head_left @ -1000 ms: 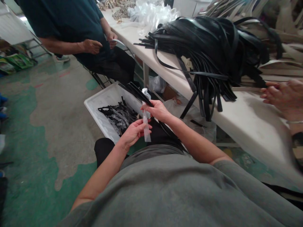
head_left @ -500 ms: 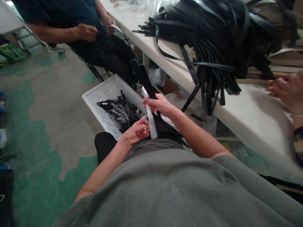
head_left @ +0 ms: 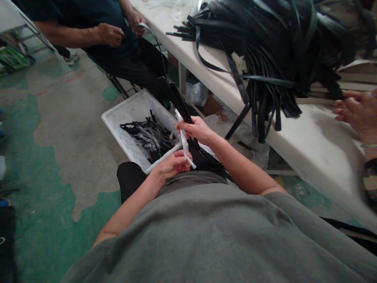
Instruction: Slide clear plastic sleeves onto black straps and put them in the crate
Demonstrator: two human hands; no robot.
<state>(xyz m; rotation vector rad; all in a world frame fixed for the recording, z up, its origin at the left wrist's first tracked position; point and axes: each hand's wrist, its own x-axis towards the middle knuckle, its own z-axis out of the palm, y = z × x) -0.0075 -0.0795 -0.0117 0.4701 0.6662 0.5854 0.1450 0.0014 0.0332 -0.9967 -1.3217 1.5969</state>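
My right hand (head_left: 196, 129) is closed around a bundle of black straps (head_left: 176, 98) that sticks up and away from me over my lap. A clear plastic strip (head_left: 185, 144) hangs from the bundle just below that hand. My left hand (head_left: 171, 167) is lower, close to my body, with its fingers pinched on the bottom end of the plastic strip. Both hands are above my black-trousered knees, beside a white bin.
The white bin (head_left: 123, 116) on the floor holds black strap scraps and plastic bits. A long white table (head_left: 312, 137) on the right carries a big heap of black straps (head_left: 271, 47). A seated person (head_left: 97, 27) works ahead; another person's hand (head_left: 357, 112) rests at the table's right.
My left hand has drawn the plastic strip's lower end down towards my body. The strap bundle has tilted more upright. My view has dropped slightly.
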